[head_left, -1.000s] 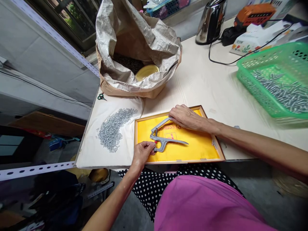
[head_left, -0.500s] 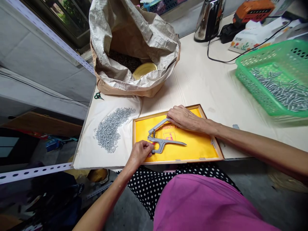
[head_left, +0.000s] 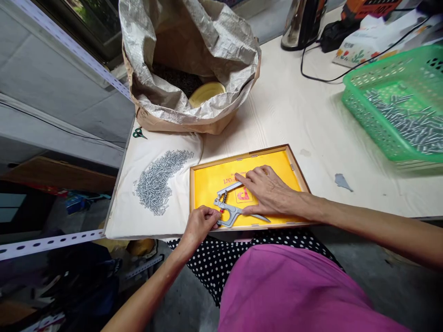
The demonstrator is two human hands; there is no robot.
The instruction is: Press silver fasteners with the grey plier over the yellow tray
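Grey hand pliers [head_left: 231,212] with a coil spring and a small red part lie over a shallow wooden-framed tray [head_left: 242,156] with a yellow base. My right hand [head_left: 272,190] spans the pliers' handles, fingers on the upper one and thumb at the lower one. At the jaw end, my left hand [head_left: 201,221] is closed in a pinch by the tray's near left corner. Whatever sits between its fingertips is too small to make out. To the left, a heap of small silvery metal pieces [head_left: 155,182] rests on white cloth.
Behind the tray stands a large woven sack [head_left: 194,122] holding dark bits and a yellow bowl [head_left: 207,92]. Green-handled scissors [head_left: 139,133] lie at the left edge. A green basket [head_left: 374,133] of metal pieces is on the right, near a kettle [head_left: 299,25] and a black cord [head_left: 325,81].
My right hand has come down from the upper handle to span both handles, and the handles are closer together. My left hand keeps its pinch at the jaw. The view has shifted slightly.
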